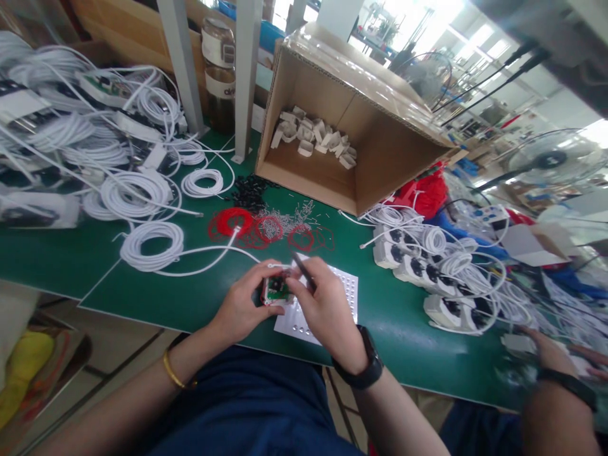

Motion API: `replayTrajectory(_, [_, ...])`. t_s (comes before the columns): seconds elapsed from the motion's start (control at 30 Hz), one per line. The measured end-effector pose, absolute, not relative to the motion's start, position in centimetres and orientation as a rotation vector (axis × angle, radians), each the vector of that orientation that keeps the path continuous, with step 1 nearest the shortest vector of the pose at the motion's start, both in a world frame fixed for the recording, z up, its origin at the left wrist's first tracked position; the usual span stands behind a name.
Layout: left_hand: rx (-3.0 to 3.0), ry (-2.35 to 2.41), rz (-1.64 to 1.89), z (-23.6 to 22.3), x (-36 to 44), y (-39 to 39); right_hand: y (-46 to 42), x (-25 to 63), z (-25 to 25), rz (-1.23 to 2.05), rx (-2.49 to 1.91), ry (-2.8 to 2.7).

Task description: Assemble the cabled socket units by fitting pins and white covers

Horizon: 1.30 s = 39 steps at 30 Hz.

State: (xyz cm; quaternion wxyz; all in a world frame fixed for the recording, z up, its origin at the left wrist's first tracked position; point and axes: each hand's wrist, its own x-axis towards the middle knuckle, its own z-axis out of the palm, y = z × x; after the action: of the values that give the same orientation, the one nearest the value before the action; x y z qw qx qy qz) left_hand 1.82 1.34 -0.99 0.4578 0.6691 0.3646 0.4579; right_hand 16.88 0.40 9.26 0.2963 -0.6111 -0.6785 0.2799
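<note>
Green shows on the small circuit board (pixel 277 292), which we see at the near middle of the table, the left hand (pixel 244 296) curled around its edges, probably to steady it. The right hand (pixel 323 301) pinches a slim dark tool (pixel 304 272) over it; smooth white cable (pixel 151 247) lies coiled to the left, presumably to tame its length.
</note>
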Motion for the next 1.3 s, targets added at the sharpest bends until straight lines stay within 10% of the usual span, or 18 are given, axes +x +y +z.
replayTrajectory(1.3, [1.625, 1.004, 1.057, -0.6, 1.8, 1.2, 0.7, 16.8, 11.1, 0.877, -1.513, -2.087])
